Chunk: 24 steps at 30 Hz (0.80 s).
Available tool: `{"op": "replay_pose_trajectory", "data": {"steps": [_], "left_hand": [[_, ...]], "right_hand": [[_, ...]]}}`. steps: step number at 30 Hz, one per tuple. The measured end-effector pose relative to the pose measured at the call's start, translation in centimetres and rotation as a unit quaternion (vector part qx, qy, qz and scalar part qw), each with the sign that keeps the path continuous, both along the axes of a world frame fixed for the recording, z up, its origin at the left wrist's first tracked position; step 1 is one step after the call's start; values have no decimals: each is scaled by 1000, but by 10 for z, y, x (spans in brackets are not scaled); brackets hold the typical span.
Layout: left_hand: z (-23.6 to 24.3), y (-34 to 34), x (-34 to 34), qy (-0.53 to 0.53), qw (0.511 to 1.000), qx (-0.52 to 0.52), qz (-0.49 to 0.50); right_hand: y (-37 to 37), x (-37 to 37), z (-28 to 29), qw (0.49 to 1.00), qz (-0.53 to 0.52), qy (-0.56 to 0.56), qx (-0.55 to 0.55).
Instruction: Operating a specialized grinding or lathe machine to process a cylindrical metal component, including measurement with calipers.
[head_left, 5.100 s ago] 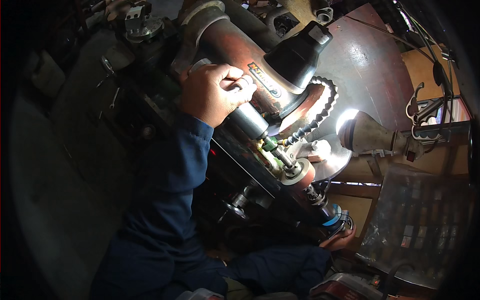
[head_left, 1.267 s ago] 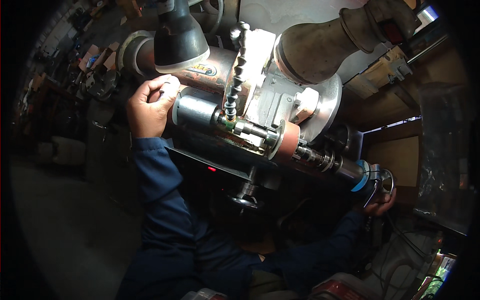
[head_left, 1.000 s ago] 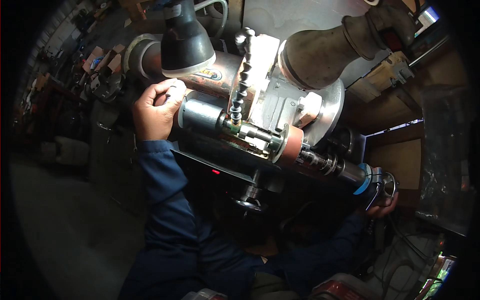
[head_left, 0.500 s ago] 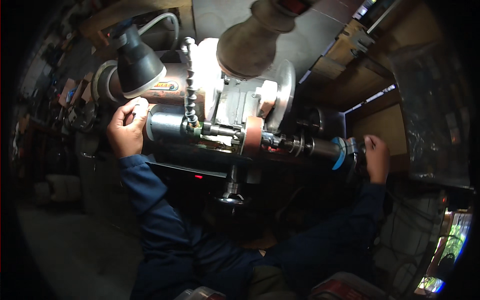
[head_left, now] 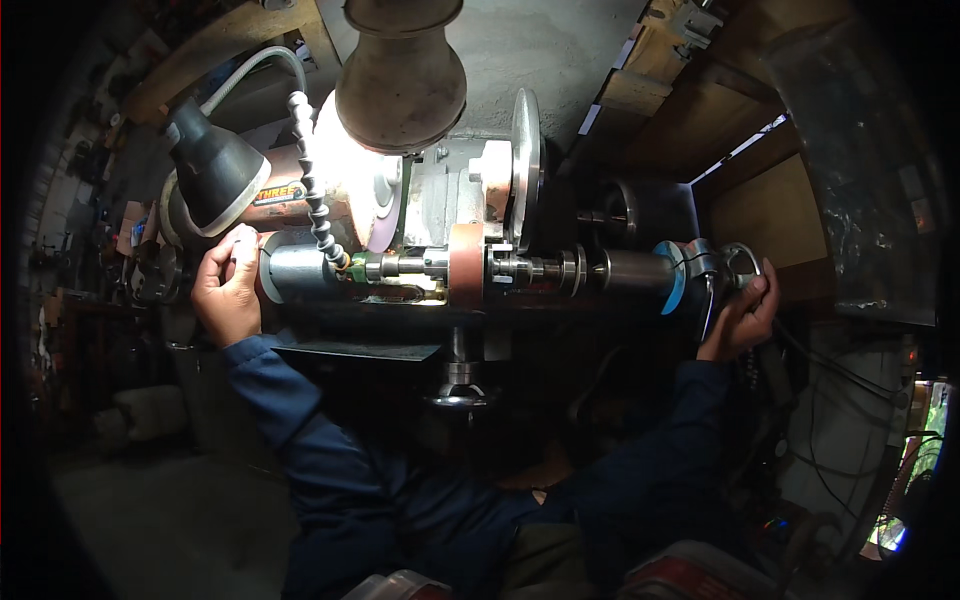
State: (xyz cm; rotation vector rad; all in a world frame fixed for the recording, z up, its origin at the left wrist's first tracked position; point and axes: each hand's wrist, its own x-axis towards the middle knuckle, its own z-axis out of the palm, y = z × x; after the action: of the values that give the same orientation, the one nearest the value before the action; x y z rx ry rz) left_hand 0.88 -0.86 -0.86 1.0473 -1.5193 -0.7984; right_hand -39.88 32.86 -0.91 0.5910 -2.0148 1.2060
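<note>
A bench grinding machine with a long horizontal spindle lies across the view. At its left end, my left hand (head_left: 229, 288) has thumb and fingers pinched together beside a grey metal cylinder (head_left: 303, 268); what they hold is hidden. My right hand (head_left: 742, 312) is closed at the right end, its fingers curled on a round metal handle (head_left: 741, 262) next to a clamp with a lever (head_left: 708, 284). Between the hands run a steel shaft (head_left: 536, 271), a reddish-brown wheel (head_left: 466, 264) and a steel sleeve (head_left: 638, 279) with a blue ring (head_left: 673, 278).
A black lamp (head_left: 213, 172) and a segmented coolant hose (head_left: 310, 175) stand over the left side. A large rounded housing (head_left: 401, 85) hangs above the middle. Behind the shaft is a thin disc (head_left: 525, 165). A handwheel (head_left: 461, 396) juts out at the front.
My view has shifted, so the machine sits more level and further left. My right hand has turned, with its fingers now under the round handle. My left hand keeps its pinch by the cylinder.
</note>
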Motion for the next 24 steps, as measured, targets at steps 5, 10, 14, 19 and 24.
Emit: {"op": "replay_pose_trajectory", "data": {"steps": [5,10,14,19,24], "left_hand": [[-4,-3,-3,-11,1000,-20,-9],[-9,-8,3,-8,1000,-7,-27],[-5,-5,2,-11,1000,-11,-17],[-9,-9,1,-8,1000,-8,-16],[-10,-9,3,-9,1000,-7,-18]], "right_hand": [[2,-12,-24,994,37,15,-106],[-6,-18,-43,983,-37,91,-156],[-7,-34,-64,966,-59,160,-194],[-2,-42,-79,959,-112,173,-196],[-5,-43,-96,957,-158,157,-186]]}}
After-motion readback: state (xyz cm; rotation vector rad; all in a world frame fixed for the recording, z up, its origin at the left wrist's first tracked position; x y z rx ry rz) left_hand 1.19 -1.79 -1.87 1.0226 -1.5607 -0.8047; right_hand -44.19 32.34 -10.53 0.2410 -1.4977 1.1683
